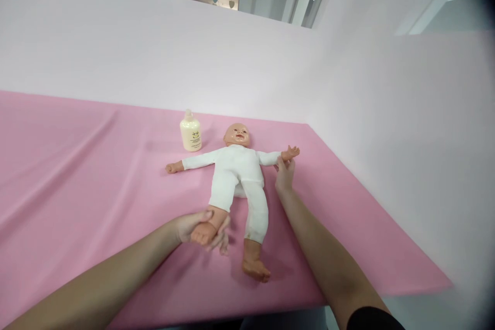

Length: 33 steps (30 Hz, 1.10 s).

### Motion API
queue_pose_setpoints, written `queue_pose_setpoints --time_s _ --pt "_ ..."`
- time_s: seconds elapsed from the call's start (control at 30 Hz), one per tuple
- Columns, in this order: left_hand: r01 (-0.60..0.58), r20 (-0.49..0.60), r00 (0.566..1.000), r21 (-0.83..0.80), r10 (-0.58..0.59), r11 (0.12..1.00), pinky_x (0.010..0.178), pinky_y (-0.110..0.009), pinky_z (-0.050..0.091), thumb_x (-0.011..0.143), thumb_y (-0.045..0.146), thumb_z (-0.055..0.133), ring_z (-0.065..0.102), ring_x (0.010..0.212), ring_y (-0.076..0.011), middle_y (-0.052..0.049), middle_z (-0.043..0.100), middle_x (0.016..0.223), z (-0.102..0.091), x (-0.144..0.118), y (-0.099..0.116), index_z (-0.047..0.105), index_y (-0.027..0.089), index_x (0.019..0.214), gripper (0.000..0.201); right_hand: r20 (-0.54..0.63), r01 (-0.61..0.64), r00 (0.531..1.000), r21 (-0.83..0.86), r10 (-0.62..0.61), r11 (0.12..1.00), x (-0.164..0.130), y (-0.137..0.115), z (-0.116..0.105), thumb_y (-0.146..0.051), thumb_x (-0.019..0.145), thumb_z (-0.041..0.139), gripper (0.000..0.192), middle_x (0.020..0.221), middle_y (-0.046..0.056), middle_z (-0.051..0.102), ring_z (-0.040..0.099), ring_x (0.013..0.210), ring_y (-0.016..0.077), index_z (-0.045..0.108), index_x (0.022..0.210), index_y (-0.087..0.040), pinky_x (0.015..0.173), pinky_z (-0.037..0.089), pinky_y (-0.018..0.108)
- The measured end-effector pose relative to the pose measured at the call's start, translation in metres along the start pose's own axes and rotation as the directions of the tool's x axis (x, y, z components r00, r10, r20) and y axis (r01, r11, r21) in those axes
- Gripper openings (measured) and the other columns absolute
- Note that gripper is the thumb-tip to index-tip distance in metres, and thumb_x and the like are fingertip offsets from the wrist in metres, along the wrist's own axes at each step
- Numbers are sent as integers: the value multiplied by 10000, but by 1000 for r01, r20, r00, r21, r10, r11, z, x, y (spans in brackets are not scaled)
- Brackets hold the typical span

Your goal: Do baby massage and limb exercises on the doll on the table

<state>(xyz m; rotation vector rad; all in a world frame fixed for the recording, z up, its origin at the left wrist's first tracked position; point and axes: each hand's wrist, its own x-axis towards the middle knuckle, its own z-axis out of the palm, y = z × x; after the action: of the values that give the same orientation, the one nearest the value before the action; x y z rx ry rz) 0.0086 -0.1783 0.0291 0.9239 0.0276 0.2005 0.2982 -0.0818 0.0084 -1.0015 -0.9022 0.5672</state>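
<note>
Fingers of left hand (203, 229) clamped around doll (236, 170) foot; right hand (285, 174) fingertips together, pinching doll's wrist; bottle (191, 133) well beyond.

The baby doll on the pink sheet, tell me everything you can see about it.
The baby doll lies face up on the pink sheet, arms spread, legs toward the camera. Its head, hands and feet look like bare peach plastic; a white one-piece suit covers body and limbs. The left hand grips one foot, and the right hand touches the wrist of one outstretched arm. A cream bottle stands just beyond its other arm, apart from it.
</note>
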Motion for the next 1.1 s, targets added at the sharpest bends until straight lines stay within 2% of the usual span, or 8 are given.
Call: queue_pose_setpoints --time_s 0.1,0.2,0.3,0.47,0.67,0.9,1.0,1.1 --pt "-109 -107 990 -126 96 986 814 -445 456 799 643 468 553 608 -206 8 462 418 -8 2 -1 546 181 722 475 46 96 995 -44 -94 994 -7 -8 9 -379 781 611 575 1357 126 471 547 1141 205 403 1291 -214 922 486 395" --pt "-138 -217 971 -185 97 973 773 -389 471 819 631 440 512 563 -174 31 389 389 -12 3 0 529 170 697 485 180 202 967 -123 -178 972 -17 -12 15 -354 780 631 515 1326 114 494 555 1114 204 452 1241 -213 930 481 386" --pt "-149 -305 949 -195 85 969 706 -340 475 812 617 471 496 538 -159 40 363 395 -9 5 2 532 158 689 479 364 375 892 -271 -267 886 -25 -13 16 -344 795 628 412 1184 82 577 560 1062 208 521 1175 -226 949 462 413" --pt "-137 -427 903 -184 46 973 634 -302 473 771 612 540 480 501 -141 53 333 389 -3 8 5 532 150 663 475 588 652 713 -356 -381 670 -29 -16 17 -321 846 580 293 1115 60 604 531 1100 217 566 1131 -255 1009 410 436" --pt "-115 -482 876 -169 19 979 596 -291 460 788 619 505 467 483 -136 52 337 388 -2 10 5 530 152 669 483 662 709 656 -377 -361 597 -29 -19 18 -280 864 536 306 1127 50 601 537 1096 218 582 1167 -279 995 420 424" --pt "-90 -462 887 -167 2 982 625 -302 461 793 646 484 458 498 -135 47 356 407 -9 8 1 537 155 693 504 663 659 681 -371 -310 654 -30 -22 19 -287 848 546 308 1127 39 606 534 1093 221 610 1149 -305 1010 406 432" --pt "-41 -334 943 -137 -7 990 669 -343 468 803 653 457 468 531 -150 32 404 433 -10 4 1 548 159 742 506 583 578 751 -353 -310 736 -29 -20 19 -338 820 599 309 1116 47 610 532 1101 219 611 1123 -277 1020 399 430" --pt "58 -174 983 -34 -63 998 713 -441 474 759 685 484 501 562 -184 8 476 470 -9 1 -1 550 169 798 522 422 399 871 -307 -252 864 -25 -17 17 -366 784 637 389 1143 69 602 547 1085 214 580 1146 -234 983 428 417"
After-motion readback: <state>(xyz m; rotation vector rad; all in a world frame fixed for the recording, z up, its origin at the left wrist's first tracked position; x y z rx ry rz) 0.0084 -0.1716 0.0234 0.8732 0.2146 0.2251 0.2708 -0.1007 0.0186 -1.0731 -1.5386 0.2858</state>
